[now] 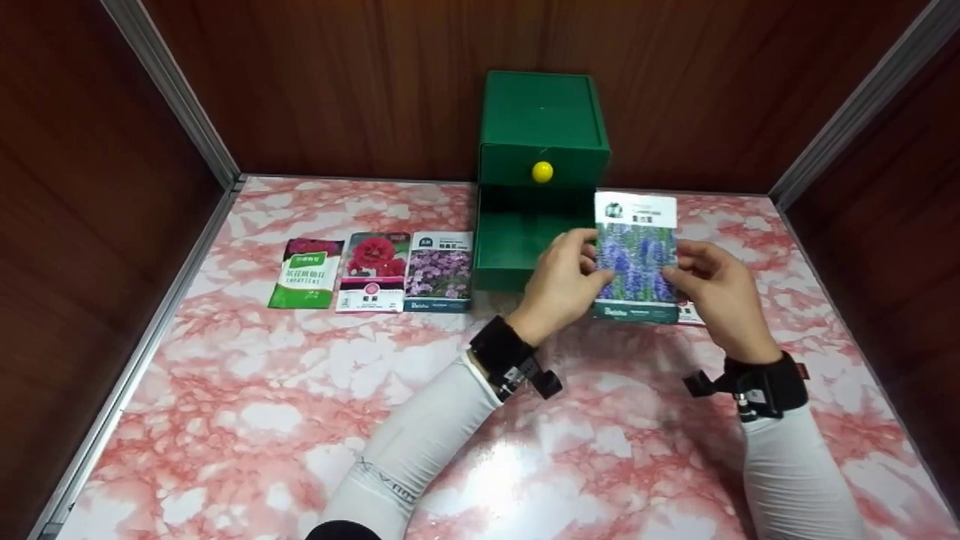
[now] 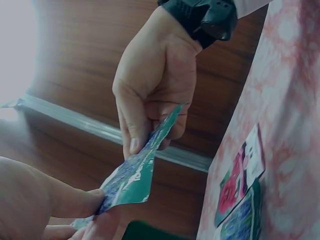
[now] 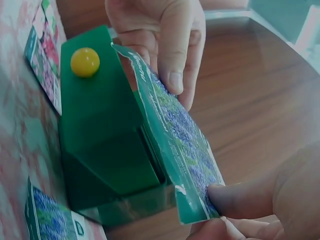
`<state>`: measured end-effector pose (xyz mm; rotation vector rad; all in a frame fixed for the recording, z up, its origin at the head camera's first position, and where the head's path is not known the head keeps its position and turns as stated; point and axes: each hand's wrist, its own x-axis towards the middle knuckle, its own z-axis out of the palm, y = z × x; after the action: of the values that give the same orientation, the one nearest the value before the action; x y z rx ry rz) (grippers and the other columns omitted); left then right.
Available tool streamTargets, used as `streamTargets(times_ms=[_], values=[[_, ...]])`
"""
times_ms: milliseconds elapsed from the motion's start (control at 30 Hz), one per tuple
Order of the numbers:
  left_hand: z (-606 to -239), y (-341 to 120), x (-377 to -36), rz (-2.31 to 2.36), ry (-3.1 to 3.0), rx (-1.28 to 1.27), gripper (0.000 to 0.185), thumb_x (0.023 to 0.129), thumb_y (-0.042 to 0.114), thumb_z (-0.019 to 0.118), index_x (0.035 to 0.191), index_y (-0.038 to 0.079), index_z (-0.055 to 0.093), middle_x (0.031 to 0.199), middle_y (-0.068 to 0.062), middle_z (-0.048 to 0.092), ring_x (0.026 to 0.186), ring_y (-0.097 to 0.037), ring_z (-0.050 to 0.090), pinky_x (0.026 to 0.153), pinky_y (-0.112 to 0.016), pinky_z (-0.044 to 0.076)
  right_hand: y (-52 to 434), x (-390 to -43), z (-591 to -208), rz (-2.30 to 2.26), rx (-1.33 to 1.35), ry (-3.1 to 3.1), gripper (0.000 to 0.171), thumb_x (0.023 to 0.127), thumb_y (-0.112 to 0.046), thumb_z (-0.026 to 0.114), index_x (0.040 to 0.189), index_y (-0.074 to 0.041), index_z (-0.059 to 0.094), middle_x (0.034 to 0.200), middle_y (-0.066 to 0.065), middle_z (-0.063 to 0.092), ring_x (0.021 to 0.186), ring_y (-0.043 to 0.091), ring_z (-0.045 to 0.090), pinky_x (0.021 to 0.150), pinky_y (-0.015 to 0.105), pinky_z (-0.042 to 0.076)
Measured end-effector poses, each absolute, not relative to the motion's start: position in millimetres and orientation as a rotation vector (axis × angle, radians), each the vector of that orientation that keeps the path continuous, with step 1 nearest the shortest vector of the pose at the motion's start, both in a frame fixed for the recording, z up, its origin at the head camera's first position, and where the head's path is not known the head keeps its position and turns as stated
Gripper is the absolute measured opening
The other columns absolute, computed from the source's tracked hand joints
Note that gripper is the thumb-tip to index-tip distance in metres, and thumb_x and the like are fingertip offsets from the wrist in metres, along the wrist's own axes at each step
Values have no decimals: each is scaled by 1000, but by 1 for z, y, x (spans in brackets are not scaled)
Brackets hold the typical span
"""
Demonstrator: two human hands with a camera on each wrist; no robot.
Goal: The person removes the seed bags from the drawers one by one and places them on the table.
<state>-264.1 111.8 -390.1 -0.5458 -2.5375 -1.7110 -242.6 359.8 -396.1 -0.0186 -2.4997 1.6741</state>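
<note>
Purple flower spikes cover the front of the seed packet [image 1: 636,259] that both hands hold up above the pink-marbled tabletop [image 1: 300,420], in front of the right side of the green drawer box [image 1: 541,142]. The left hand [image 1: 566,281] pinches the packet's edge at 9 o'clock, thumb on the printed face and the other fingers [image 3: 176,55] curled behind it; the right hand [image 1: 712,289] pinches the opposite edge at 3 o'clock in the same way, its thumb [image 2: 131,125] lying on the front. The packet therefore sits between the two sets of fingers, upright and facing the head camera, with its white header strip at 12 o'clock and its teal footer at 6 o'clock. In the right wrist view it bows slightly between the two grips. The box carries a yellow round knob [image 1: 542,172] on its upper drawer front, and the space below that drawer is open and dark. Just under the held packet, at its 5 o'clock corner, the edge of another packet [image 1: 690,313] lies flat on the tabletop. At 9 o'clock from the box three more packets lie side by side: a green one [image 1: 306,274], a red-flowered one [image 1: 373,271] and a pink-flowered one [image 1: 439,271], the last just beside the box. Both forearms wear white sleeves [image 1: 420,442] with black wrist straps [image 1: 504,352].
</note>
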Motion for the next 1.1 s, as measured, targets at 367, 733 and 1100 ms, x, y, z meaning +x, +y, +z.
streamTargets(times_ms=[367, 733, 1100], values=[[-394, 154, -269, -1800, -2475, -594, 57, 105, 11, 80, 156, 4, 57, 120, -6, 64, 97, -8, 65, 81, -19, 54, 397, -246, -397, 1870, -136, -2289, 38, 105, -9, 78, 140, 2, 65, 101, 0, 71, 83, 11, 68, 71, 19, 59], [-407, 178, -276, -1970, -2451, -652, 64, 102, 7, 82, 159, 4, 53, 126, -9, 68, 104, -7, 68, 86, -16, 54, 424, -250, -393, 2108, -240, -2065, 23, 102, -1, 79, 123, -1, 69, 98, 1, 69, 88, 11, 67, 71, 18, 57], [-430, 200, -263, -2019, -2546, -834, 65, 98, 12, 87, 154, 0, 57, 145, -11, 69, 118, -9, 71, 91, -13, 55, 459, -257, -409, 2234, -323, -1904, 17, 100, 6, 77, 114, -1, 71, 97, 4, 69, 84, 13, 70, 70, 23, 62]])
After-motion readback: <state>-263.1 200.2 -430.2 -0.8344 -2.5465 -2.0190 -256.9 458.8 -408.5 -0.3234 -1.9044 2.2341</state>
